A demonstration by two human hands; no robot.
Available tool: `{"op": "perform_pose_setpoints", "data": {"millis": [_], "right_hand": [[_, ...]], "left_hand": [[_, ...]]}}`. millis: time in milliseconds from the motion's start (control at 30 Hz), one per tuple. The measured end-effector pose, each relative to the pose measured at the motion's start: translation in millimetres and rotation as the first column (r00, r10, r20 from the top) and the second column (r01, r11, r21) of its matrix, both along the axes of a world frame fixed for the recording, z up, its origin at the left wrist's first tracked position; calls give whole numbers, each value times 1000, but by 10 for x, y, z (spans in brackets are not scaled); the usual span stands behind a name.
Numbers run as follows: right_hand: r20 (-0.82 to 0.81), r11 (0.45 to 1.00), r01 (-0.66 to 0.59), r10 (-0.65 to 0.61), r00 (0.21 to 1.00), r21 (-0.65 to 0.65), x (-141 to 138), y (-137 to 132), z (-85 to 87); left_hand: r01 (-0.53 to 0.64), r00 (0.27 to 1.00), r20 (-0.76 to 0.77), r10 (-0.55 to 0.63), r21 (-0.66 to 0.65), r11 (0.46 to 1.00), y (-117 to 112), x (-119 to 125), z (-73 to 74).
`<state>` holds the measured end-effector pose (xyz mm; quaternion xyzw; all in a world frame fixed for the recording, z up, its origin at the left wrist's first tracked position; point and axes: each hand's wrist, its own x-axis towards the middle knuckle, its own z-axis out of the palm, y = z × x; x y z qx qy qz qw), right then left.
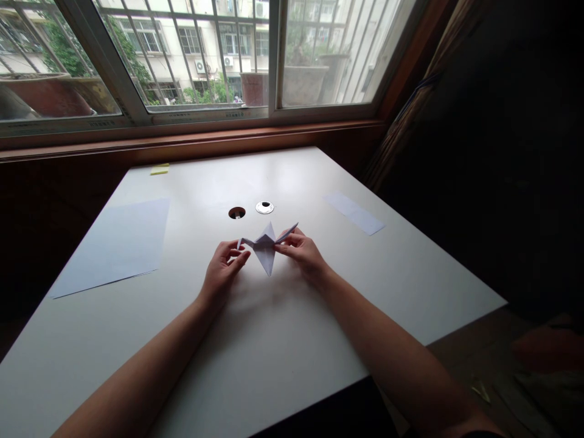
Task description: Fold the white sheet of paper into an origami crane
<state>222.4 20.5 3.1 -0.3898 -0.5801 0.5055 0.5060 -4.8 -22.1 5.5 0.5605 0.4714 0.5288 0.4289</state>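
Note:
A folded white paper crane [264,246] is held up over the white table, its wings spread and one pointing down toward me. My right hand [302,252] pinches it near the base of its raised tail, between thumb and fingers. At the other end, the bent head and neck sit by the curled fingers of my left hand [223,264]. The left thumb stands apart below the neck, leaving a gap. Whether the left fingertips touch the paper is hard to see.
Paper sheets [114,246] lie on the table's left, a narrow paper strip [356,213] on its right. A yellow sticky pad [159,169] is at the far left edge. Beyond the crane are a round table hole [236,213] and a round cover [264,208]. A barred window [205,55] stands behind.

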Motion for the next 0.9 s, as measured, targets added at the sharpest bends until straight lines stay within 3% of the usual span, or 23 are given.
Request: {"op": "perform_pose_setpoints", "data": {"millis": [200,533,767,900], "right_hand": [[-13,995,-94,94,995,-27,-23,-36,71],[22,989,-149,149,989,-20,-44,-71,98],[50,993,-115,115,992,-14,-55,-93,98],[28,998,-69,69,997,-2,-56,-78,75]], "left_hand": [[120,992,-49,-120,0,993,-48,25,98],[59,995,-83,-57,20,998,-10,-27,12],[49,998,-45,-48,7,999,-28,7,65],[54,997,59,-52,-27,998,-43,26,69]]}}
